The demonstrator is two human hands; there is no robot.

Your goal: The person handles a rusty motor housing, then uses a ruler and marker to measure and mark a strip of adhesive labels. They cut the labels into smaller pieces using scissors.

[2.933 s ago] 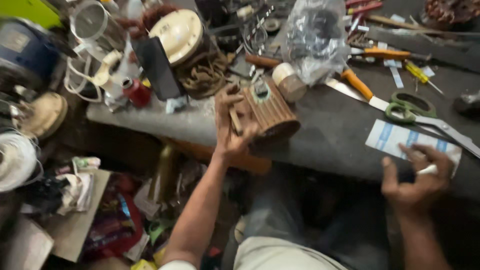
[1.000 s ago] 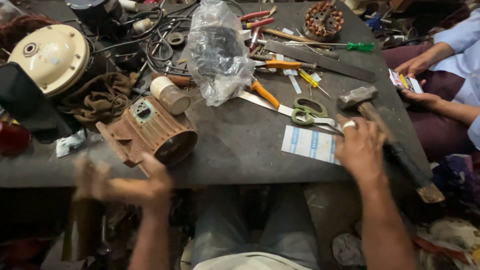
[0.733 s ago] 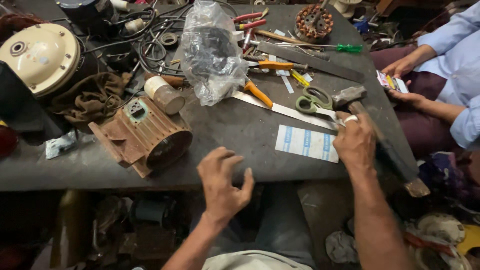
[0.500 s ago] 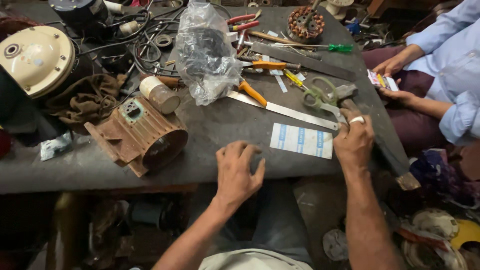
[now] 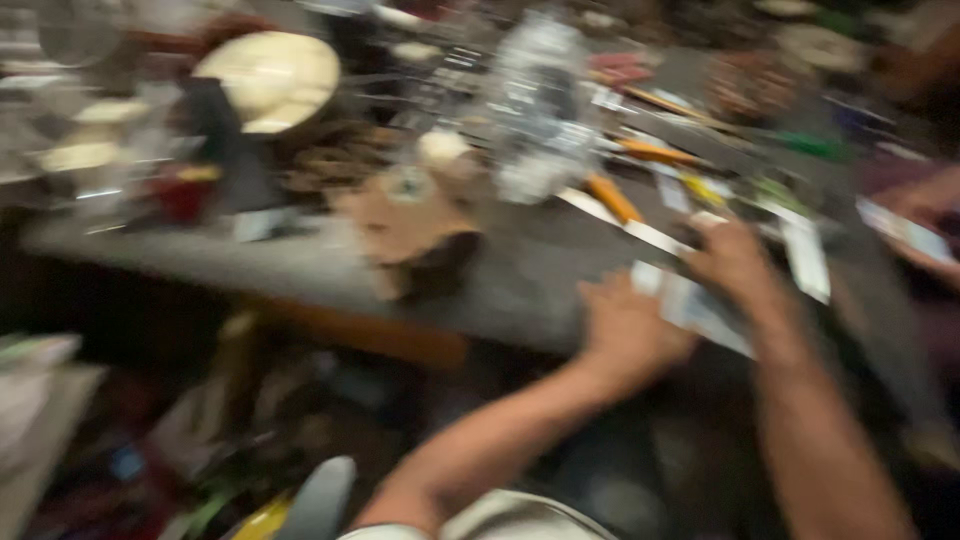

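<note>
The view is heavily motion-blurred. My left hand lies at the near edge of the grey workbench, touching the left end of a white and blue paper strip. My right hand rests just beyond that strip, near a long flat metal blade. Its fingers are smeared, and I cannot make out whether either hand grips anything. A brown motor housing stands on the bench to the left of both hands.
A clear plastic bag, an orange-handled tool and a round cream cover crowd the back of the bench. Another person's hand holds a small card at the right. Clutter fills the floor at the lower left.
My left hand has moved right, up to the paper strip. The camera has swung left and now blurs everything. My right hand stays by the strip.
</note>
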